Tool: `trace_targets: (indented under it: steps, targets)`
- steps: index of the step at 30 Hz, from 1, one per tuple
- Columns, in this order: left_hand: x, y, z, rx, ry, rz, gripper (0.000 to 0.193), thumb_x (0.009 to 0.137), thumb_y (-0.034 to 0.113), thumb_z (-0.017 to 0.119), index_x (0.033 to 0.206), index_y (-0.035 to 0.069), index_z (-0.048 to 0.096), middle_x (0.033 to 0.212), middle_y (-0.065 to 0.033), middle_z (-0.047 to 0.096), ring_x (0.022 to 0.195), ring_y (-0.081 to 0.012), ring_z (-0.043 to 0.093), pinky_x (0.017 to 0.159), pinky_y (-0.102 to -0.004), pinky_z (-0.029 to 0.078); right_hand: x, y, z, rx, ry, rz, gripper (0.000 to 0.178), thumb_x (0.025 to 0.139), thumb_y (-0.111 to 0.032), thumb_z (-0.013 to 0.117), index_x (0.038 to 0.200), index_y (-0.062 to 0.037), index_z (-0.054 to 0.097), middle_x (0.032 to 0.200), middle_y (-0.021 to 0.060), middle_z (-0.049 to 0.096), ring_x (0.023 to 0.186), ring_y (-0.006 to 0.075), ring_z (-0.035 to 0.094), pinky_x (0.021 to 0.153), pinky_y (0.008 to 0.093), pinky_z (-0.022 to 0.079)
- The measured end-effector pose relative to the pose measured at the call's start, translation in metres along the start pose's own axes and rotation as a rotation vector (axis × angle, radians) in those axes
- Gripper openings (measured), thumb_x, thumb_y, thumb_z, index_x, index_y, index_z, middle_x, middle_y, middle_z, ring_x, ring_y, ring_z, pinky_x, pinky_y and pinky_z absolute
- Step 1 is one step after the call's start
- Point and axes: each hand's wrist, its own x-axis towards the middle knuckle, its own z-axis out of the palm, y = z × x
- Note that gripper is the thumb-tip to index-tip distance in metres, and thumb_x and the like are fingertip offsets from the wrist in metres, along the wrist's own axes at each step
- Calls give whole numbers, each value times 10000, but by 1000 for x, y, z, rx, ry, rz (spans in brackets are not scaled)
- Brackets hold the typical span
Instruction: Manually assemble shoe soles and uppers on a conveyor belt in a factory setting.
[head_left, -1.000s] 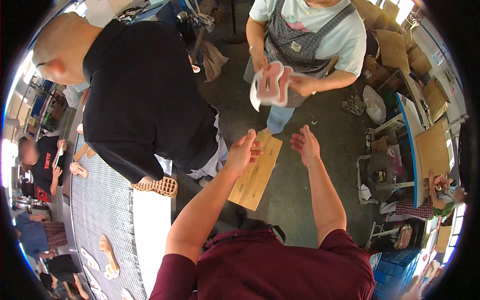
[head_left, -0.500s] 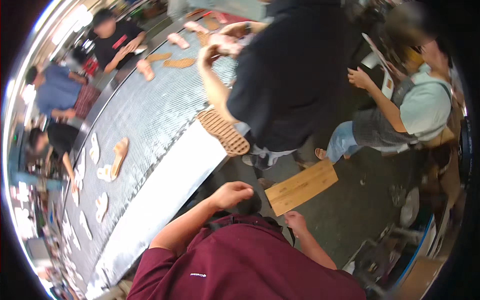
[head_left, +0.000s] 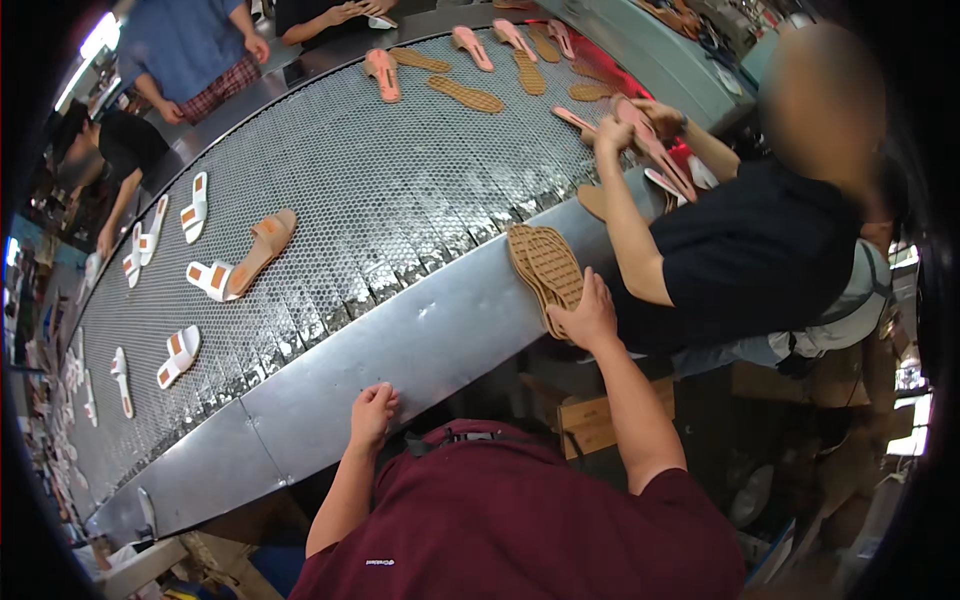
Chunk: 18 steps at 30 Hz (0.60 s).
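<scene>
Several tan ribbed shoe soles (head_left: 548, 262) lie stacked on the metal ledge (head_left: 400, 345) along the conveyor's near side. My right hand (head_left: 588, 316) grips the stack at its near edge, the thumb on one side and the fingers across the top. Close to my waist, my left hand (head_left: 374, 414) is curled into a loose fist just over the ledge's edge, and nothing shows in it. Farther up the mesh conveyor belt (head_left: 370, 180) sits a tan slide sandal (head_left: 267, 245), its heel by a white slide sandal (head_left: 210, 279).
To my right a co-worker in a black shirt (head_left: 760, 240) handles a pink sandal (head_left: 655, 150). More pink sandals (head_left: 382, 76) and tan soles (head_left: 465, 95) lie at the belt's far end. Other people stand across the belt. A wooden board (head_left: 590, 424) is below my right arm.
The view has turned, showing more of the belt. My right hand has risen from beside my waist to the stack of soles and taken hold of it. My left hand's fingers are now more curled.
</scene>
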Motion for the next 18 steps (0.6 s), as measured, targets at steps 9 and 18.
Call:
trace_targets:
  steps: [9, 18]
  targets:
    - [58, 55, 9, 70, -146, -36, 286, 944, 271, 640, 1061, 11, 639, 869, -4, 636, 749, -70, 558, 641, -205, 432, 90, 0, 26, 280, -403, 279, 755, 684, -421, 840, 1244, 1, 560, 1147, 188, 686, 1082, 309, 657, 918, 360, 509]
    - [101, 89, 72, 48, -99, -137, 288, 958, 303, 639, 1092, 48, 640, 927, -6, 662, 819, -84, 598, 708, -233, 463, 115, -16, 22, 175, -117, 228, 718, 758, -385, 787, 1300, 19, 546, 1393, 230, 507, 1332, 360, 446, 1073, 430, 389]
